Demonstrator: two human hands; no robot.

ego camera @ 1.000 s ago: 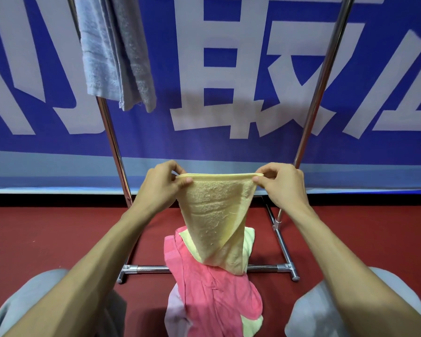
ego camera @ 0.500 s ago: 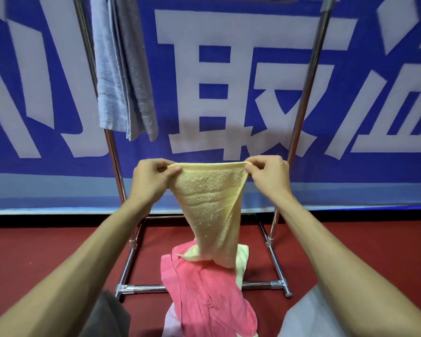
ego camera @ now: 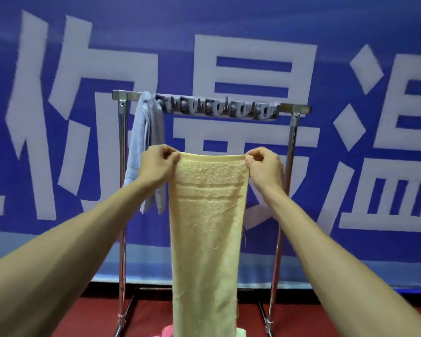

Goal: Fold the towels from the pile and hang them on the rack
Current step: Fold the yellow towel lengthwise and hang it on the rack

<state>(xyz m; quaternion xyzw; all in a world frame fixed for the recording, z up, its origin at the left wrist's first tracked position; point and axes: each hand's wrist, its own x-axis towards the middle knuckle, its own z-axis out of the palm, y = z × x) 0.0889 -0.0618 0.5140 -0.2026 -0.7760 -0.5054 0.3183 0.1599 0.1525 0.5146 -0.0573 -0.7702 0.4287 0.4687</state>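
Head view: a yellow towel (ego camera: 207,227) is held by its top edge, one corner pinched by the left hand (ego camera: 156,164), the other by the right hand (ego camera: 265,166). It is seen hanging straight down below both hands. Under its lower end a pink towel (ego camera: 167,332) is glimpsed on the red floor (ego camera: 83,317). Beyond the hands a metal rack (ego camera: 292,137) is noted, with a grey towel (ego camera: 144,152) draped over its rail behind the left hand. A blue banner (ego camera: 229,57) is seen furthest back.
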